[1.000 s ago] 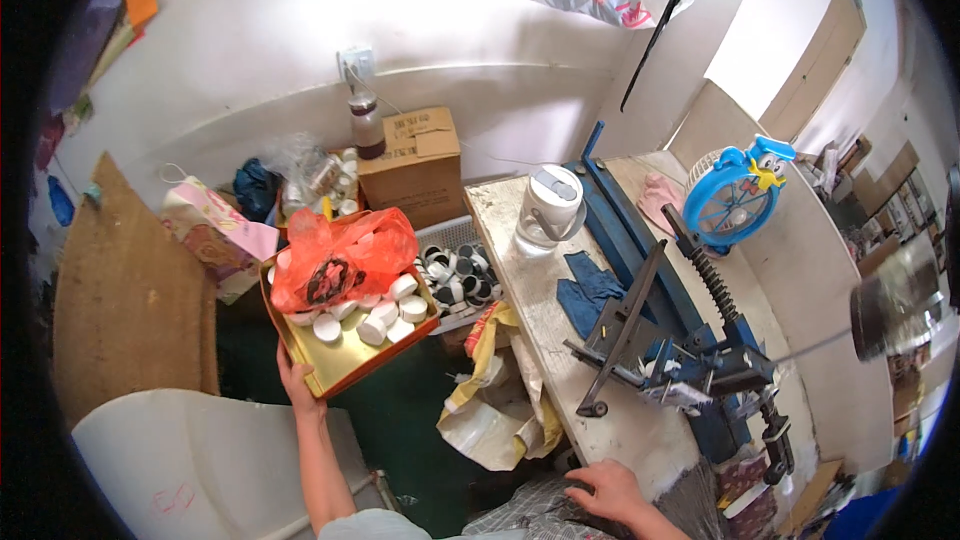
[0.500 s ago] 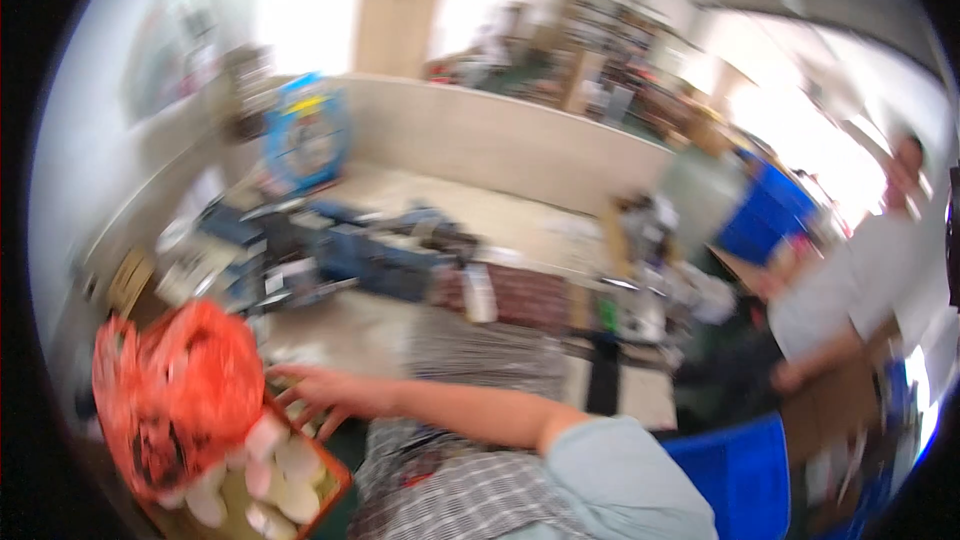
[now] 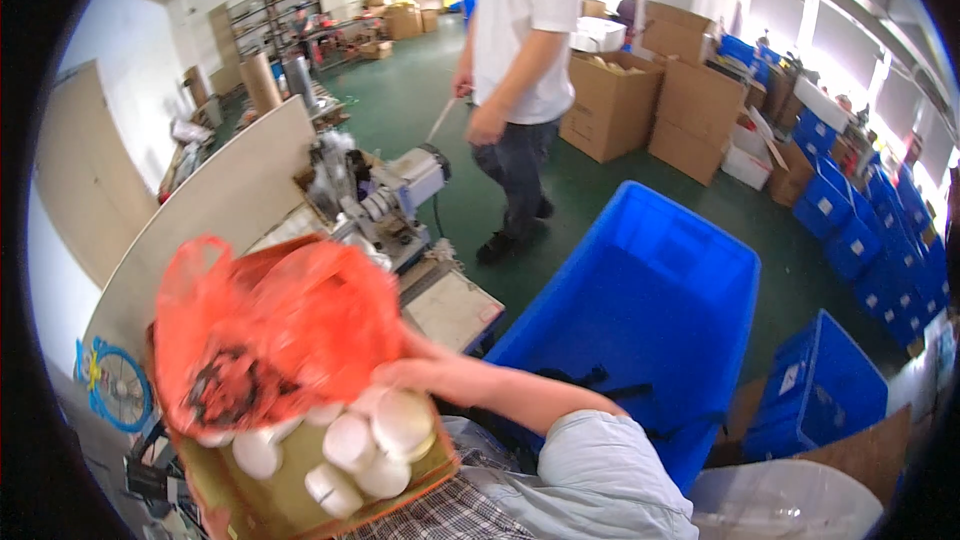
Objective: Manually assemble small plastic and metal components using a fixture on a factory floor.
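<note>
An orange-rimmed, box-like tray (image 3: 440, 460) is in front of me at the lower left, tilted. Inside it lie several white, rounded, cylinder-like pieces (image 3: 350, 440) on a yellowish bottom. A crumpled red plastic bag (image 3: 330, 310) covers its far part, with something dark (image 3: 235, 390) showing through or on the film. My right hand (image 3: 412, 368) is closed on the tray's right side beside the bag; some fingers are hidden. A blurred skin-toned patch at the tray's lower left corner seems to be my left hand (image 3: 214, 518), its fingers not readable.
A large blue bin (image 3: 640, 280) with black pieces inside stands to my right. Beyond the bench, a person in a white shirt (image 3: 530, 30) stands near a machine (image 3: 400, 190). Cardboard boxes (image 3: 615, 105) and stacked blue crates (image 3: 850, 220) line the right side.
My view has swung right, bringing the blue bin and standing person into the middle. My right hand, earlier spread beside the tray, now grips its side. Tray and bag appear closer.
</note>
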{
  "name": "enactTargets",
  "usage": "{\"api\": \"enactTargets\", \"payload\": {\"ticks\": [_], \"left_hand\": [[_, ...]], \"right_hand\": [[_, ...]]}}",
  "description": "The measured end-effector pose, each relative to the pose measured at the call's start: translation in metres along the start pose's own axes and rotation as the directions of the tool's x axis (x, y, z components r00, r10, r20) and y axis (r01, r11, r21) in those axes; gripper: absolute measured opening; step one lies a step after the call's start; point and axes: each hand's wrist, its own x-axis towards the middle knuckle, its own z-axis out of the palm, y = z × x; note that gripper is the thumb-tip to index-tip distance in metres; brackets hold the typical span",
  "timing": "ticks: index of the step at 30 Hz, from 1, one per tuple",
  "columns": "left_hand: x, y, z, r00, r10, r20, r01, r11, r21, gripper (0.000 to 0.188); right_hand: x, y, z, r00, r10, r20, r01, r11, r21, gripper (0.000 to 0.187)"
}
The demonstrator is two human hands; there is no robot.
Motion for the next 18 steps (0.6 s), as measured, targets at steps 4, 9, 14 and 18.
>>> {"api": "enactTargets", "payload": {"ticks": [4, 9, 14, 18], "left_hand": [[0.007, 0.0, 0.019, 0.994, -0.031, 0.101, 0.03, 0.999, 0.009, 0.071], [0.051, -0.081, 0.109, 0.857, -0.392, 0.335, 0.419, 0.908, -0.01, 0.074], [0.081, -0.148, 0.12, 0.691, -0.536, 0.484, 0.506, 0.838, 0.205, 0.068], [0.092, -0.174, 0.139, 0.553, -0.692, 0.464, 0.707, 0.684, 0.177, 0.068]], "right_hand": [[-0.054, -0.032, -0.029, 0.935, 0.011, -0.353, -0.007, 1.0, 0.014, 0.073], [-0.137, -0.025, -0.086, 0.752, -0.066, -0.656, 0.12, 0.992, 0.038, 0.069], [-0.179, -0.003, -0.104, 0.559, -0.067, -0.827, 0.145, 0.989, 0.018, 0.06], [-0.199, 0.018, -0.101, 0.328, 0.058, -0.943, 0.013, 0.998, 0.065, 0.065]]}}
